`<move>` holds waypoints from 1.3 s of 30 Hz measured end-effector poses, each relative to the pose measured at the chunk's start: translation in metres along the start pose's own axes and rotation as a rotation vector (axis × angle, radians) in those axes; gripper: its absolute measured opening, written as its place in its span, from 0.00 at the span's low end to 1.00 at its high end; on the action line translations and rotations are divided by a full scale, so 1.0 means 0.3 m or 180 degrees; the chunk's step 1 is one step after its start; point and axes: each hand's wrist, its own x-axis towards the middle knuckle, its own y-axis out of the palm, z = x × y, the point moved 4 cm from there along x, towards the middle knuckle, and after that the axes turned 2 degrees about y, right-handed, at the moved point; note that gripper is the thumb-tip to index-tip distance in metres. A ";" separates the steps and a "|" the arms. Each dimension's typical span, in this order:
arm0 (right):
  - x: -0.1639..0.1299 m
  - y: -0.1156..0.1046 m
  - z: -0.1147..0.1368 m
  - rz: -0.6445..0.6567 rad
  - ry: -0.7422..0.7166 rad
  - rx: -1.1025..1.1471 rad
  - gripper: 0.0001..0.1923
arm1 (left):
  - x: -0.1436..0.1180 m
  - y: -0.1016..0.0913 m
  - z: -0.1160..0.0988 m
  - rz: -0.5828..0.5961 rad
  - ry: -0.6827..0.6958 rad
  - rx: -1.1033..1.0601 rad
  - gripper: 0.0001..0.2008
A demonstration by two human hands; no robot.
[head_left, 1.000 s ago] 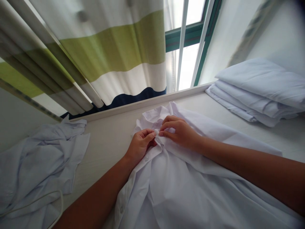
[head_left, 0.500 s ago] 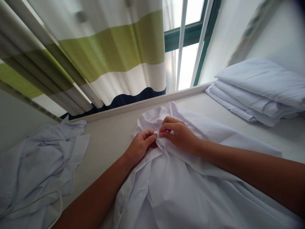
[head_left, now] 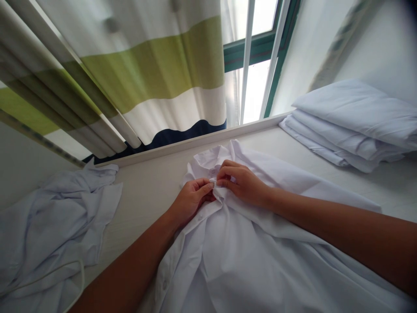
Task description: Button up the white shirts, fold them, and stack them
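Note:
A white button-up shirt [head_left: 241, 252] is spread on the pale surface in front of me, its collar [head_left: 208, 157] toward the window. My left hand [head_left: 193, 198] pinches the front edge of the shirt just below the collar. Right beside it, my right hand [head_left: 241, 181] grips the same bit of cloth between thumb and fingers. The fingertips almost meet, and whatever button lies between them is hidden. Lower on the open front strip, a small button [head_left: 164, 284] shows.
Folded white garments [head_left: 355, 126] are stacked at the right. A crumpled white garment [head_left: 61, 217] lies at the left, with a white cable [head_left: 82, 274] across it. Beyond the board's raised edge [head_left: 169, 149] hang striped curtains [head_left: 153, 74] beside a barred window [head_left: 260, 87].
Both hands keep their pinch on the shirt near the collar. The right hand and forearm have shifted very slightly left; otherwise things look the same.

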 end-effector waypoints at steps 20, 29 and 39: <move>0.003 0.012 -0.017 0.0355 0.0772 0.0478 0.12 | -0.005 0.007 0.001 0.0051 -0.0031 -0.0082 0.12; 0.002 0.020 -0.023 0.0482 0.0827 0.0840 0.11 | -0.004 -0.006 0.004 -0.0065 -0.0030 0.0239 0.14; 0.008 0.021 -0.023 0.0587 0.0777 0.1036 0.07 | -0.003 -0.002 -0.010 -0.0211 0.0147 0.0655 0.14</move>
